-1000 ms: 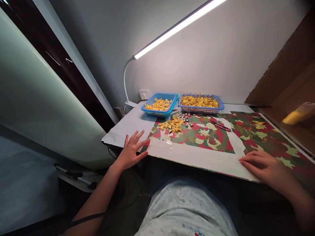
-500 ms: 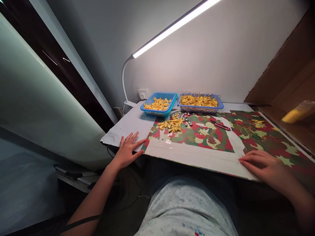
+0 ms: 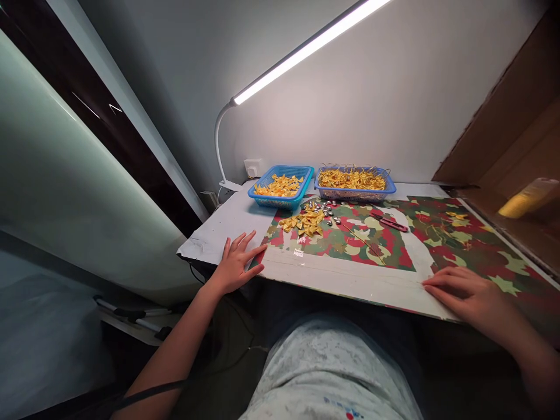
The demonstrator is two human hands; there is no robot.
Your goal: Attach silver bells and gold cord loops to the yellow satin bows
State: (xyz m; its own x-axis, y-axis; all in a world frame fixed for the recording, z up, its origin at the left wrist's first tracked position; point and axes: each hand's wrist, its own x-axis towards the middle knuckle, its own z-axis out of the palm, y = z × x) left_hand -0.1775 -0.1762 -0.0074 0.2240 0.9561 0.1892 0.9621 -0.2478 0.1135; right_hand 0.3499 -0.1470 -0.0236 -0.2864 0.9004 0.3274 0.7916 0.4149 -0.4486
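Observation:
My left hand (image 3: 236, 265) rests at the front left edge of the table with its fingers spread, its fingertips at the edge of the camouflage-patterned cover (image 3: 398, 251). At the front right, my right hand (image 3: 475, 297) is closed in a pinch on one end of a thin pale cord. This cord (image 3: 332, 266) runs faintly along the white strip toward my left hand; whether the left fingers touch it I cannot tell. Folded yellow ribbon bows (image 3: 305, 223) lie in a heap between my hands, farther back, beside several small silver bells (image 3: 330, 221).
A blue basket (image 3: 282, 203) of yellow bows and a second basket (image 3: 354, 193) of bows with cords stand at the back. A red cutter (image 3: 391, 223) and a thin gold stick-like piece (image 3: 363, 242) lie mid-table. A lamp (image 3: 221, 146) clamps at left; cardboard (image 3: 494, 128) stands at right.
My left hand has slid slightly to the right along the table edge. My right hand keeps its pinch in nearly the same place.

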